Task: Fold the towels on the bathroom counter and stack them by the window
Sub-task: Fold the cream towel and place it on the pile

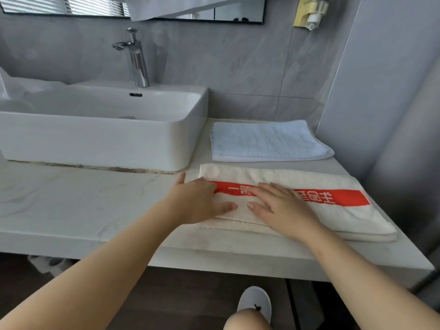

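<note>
Both my hands lie flat on the cream towel (309,176), which is folded into a long strip on the bench (83,198), its red lettered band running under my fingertips. My left hand (198,202) rests on the towel's left end, fingers straight and slightly spread, thumb pointing toward the right hand (284,207). The right hand presses palm-down just beside it, fingers (273,190) spread across the red band. Beyond my fingers, a narrow gap away, a pale blue towel (269,141) lies folded near the wall. Beyond and left of my left fingers stands the white basin (95,136).
</note>
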Demonstrator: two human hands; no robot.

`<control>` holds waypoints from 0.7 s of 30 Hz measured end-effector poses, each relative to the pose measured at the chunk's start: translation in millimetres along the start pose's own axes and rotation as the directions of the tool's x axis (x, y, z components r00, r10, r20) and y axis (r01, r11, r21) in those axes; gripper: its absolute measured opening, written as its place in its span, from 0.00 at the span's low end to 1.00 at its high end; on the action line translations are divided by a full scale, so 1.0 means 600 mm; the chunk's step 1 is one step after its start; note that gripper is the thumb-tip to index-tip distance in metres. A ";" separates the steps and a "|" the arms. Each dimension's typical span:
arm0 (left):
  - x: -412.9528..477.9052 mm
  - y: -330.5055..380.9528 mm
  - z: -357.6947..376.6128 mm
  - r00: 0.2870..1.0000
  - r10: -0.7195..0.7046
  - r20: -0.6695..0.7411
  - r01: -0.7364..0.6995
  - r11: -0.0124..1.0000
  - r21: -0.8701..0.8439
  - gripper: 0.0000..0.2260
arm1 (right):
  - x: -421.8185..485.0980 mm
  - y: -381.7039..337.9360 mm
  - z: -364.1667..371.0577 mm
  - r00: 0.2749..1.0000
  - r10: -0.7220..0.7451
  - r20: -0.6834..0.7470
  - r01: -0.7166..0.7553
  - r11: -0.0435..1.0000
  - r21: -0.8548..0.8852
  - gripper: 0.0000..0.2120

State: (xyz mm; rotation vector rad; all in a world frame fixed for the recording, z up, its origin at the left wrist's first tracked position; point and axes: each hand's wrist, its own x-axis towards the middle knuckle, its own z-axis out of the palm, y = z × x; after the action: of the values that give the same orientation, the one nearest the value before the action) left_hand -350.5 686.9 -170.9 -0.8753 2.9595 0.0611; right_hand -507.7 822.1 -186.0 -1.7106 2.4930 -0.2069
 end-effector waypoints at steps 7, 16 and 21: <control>-0.031 -0.034 0.034 0.983 0.183 0.017 -0.182 0.981 -0.065 0.40 | -0.077 0.066 -0.008 0.990 0.123 0.074 -0.113 0.986 -0.125 0.52; -0.053 -0.013 0.019 0.863 0.204 -0.463 -0.252 0.967 -0.043 0.10 | -0.097 0.060 -0.012 0.979 0.060 -0.196 -0.091 0.984 -0.155 0.21; -0.053 -0.036 -0.010 0.937 -0.101 -0.333 -0.137 0.772 -0.621 0.04 | -0.114 0.088 -0.034 0.922 0.240 -0.304 -0.275 0.958 -0.078 0.13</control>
State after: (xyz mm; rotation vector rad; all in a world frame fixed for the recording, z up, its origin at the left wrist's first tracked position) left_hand -312.1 685.9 -163.6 -0.9911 3.3127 1.0910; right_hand -534.9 905.7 -174.2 -1.4579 2.9711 -0.3126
